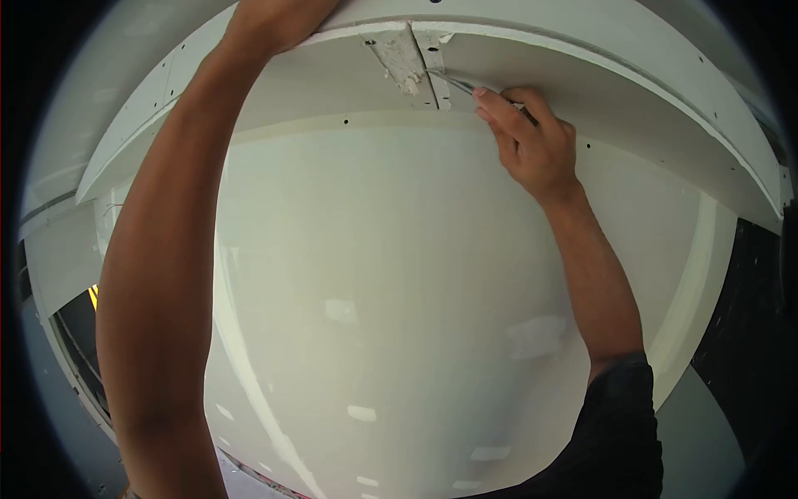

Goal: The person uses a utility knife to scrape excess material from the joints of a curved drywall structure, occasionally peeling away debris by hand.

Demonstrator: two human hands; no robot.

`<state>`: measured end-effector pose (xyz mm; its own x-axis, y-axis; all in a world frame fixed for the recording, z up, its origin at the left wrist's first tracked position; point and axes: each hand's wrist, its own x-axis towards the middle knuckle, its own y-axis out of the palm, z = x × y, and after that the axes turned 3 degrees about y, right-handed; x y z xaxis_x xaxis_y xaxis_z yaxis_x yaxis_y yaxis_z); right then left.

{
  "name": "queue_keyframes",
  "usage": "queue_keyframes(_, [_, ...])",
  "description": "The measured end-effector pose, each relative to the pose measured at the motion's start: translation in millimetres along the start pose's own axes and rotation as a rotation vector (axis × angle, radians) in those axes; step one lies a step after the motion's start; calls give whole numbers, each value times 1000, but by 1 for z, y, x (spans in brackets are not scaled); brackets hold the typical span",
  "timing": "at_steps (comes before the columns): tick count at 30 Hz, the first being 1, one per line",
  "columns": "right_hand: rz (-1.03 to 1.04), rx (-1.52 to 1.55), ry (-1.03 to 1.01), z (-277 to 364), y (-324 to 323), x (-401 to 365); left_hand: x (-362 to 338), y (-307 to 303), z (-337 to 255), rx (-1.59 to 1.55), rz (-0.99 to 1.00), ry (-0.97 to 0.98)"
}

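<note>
My right hand (532, 137) is closed around a slim grey metal tool (453, 81). Its thin end touches or nearly touches the dark joint (421, 62) between two white boards on the underside of an overhead ledge. Left of this joint, a rough patch of white filler (397, 62) has ragged edges. A narrow torn strip (440, 62) runs along the joint's right side. My left hand (278, 21) reaches up to the front edge of the ledge, and its fingers are cut off by the top of the view.
A smooth, glossy cream wall panel (399, 274) fills the middle below the ledge. The ledge's curved white front edge (573, 48) crosses overhead, with dark screw heads in the boards. Dark surfaces (740, 308) stand at the right, and a dark opening (79, 333) at the left.
</note>
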<state>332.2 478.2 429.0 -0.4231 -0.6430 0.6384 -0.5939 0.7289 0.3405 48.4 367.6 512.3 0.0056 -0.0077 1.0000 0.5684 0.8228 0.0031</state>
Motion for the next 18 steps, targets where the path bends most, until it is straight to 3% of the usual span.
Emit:
queue_keyframes(3, [-3,-3,-33,-5,0,-1,-1,3,-2,-57,3,-50])
queue_keyframes(12, [-67,31,-81,-3,2,7,-10,-5,-3,-48,11,108])
queue_keyframes(18, [-89,-99,-98,0,5,4,1,6,3,-60,-1,-14])
